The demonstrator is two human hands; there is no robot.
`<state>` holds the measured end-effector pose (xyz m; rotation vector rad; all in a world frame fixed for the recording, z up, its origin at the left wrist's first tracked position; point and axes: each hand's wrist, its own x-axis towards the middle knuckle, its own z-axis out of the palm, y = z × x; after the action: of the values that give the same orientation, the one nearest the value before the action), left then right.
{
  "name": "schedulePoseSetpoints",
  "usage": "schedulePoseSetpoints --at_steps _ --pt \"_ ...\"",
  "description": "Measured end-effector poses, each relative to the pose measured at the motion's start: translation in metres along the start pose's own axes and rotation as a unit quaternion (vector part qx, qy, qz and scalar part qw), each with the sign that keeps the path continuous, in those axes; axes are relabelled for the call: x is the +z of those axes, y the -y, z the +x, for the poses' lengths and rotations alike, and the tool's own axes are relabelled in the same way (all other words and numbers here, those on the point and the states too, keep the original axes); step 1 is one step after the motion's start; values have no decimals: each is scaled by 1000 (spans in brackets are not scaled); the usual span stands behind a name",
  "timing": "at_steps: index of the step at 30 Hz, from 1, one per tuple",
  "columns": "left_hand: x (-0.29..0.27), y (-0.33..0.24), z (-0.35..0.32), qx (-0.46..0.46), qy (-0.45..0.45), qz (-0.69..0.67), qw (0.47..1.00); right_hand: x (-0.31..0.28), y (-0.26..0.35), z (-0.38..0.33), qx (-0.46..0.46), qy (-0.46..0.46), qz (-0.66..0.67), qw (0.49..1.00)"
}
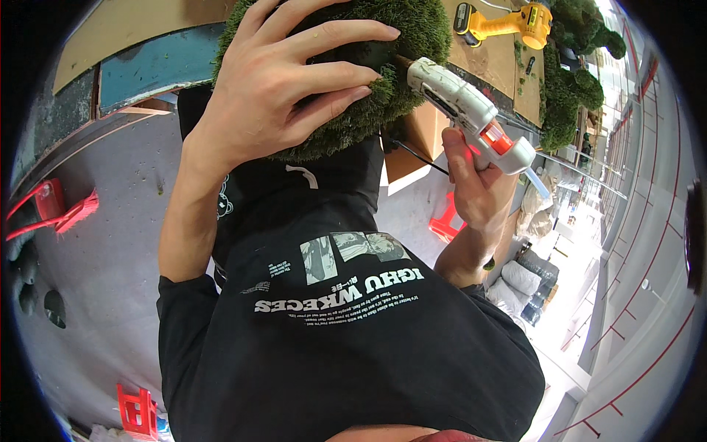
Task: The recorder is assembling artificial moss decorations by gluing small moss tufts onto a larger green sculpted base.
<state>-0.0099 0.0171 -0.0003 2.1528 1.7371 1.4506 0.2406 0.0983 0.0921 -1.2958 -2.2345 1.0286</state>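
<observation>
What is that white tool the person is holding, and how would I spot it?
Start at the big green mossy mound at the top, under the spread left hand. Just right of it, the right hand grips a white glue gun, nozzle poked into the moss. Its orange trigger area and white body set it apart from the yellow drill behind.

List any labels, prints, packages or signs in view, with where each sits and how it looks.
Shirt print: on the black shirt, centre; white lettering under small grey picture panels.
Small white emblem: on the shirt beside the left forearm.
Label on the glue gun: dark strip on the white body, held in the right hand.
Bags: white and grey bundles on the floor, lower right.
No screens or signs can be made out.
</observation>
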Motion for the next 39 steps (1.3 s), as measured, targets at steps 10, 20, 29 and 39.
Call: schedulePoseSetpoints --at_steps 10,20,29,39 --pt "0 -1 1 17 -17 7 1000 -1 1 0 1 2 0 1000" --pt "-1 0 1 21 -13 12 1000 -1 1 0 -20 0 -11 1000" --pt "0 0 0 21 -18 7 1000 -3 6 -2 -20 13 -38 999" --pt "3 1 0 19 -21 8 1000 -7 39 -10 -22 19 -149 988"
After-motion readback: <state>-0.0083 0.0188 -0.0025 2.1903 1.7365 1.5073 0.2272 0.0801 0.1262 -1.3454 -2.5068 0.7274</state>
